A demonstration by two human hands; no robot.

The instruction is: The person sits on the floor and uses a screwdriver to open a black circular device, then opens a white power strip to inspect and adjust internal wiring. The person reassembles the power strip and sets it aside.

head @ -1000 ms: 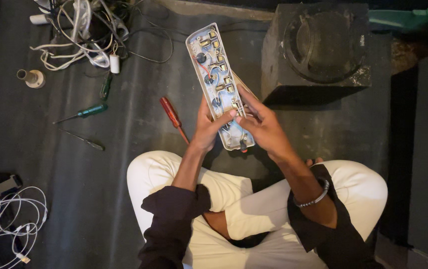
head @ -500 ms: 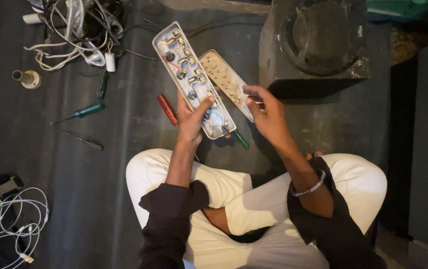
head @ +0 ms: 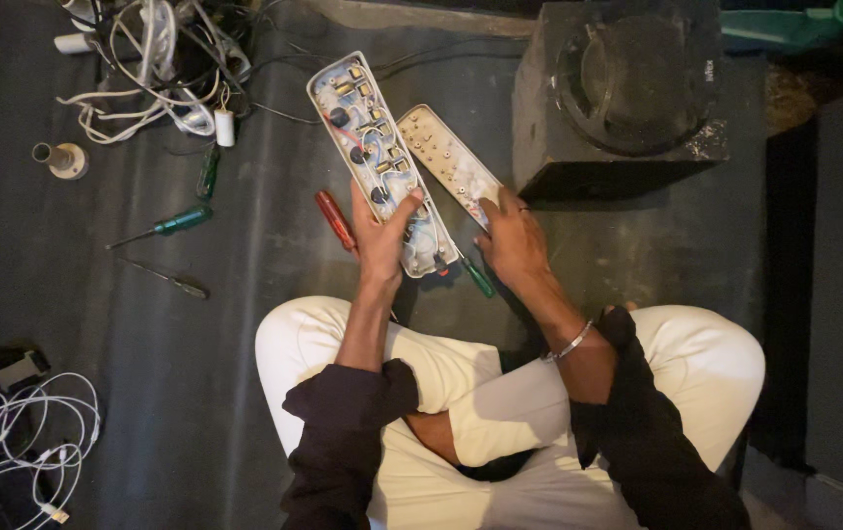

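Separated since the earlier frame, the power strip's two halves now lie apart. Left hand (head: 382, 240) grasps the open base (head: 380, 162), wiring and contacts facing up, above the dark floor (head: 244, 324). Right hand (head: 515, 240) grips the socket cover (head: 446, 162) by its near end, just beside the base. Red-handled screwdriver (head: 335, 220) lies under the left hand; black speaker box (head: 627, 98) stands right.

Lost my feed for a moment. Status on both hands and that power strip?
Left hand grips open strip base, wiring up. Right hand holds socket cover beside it. Red-handled screwdriver and green-handled screwdriver on floor beneath.
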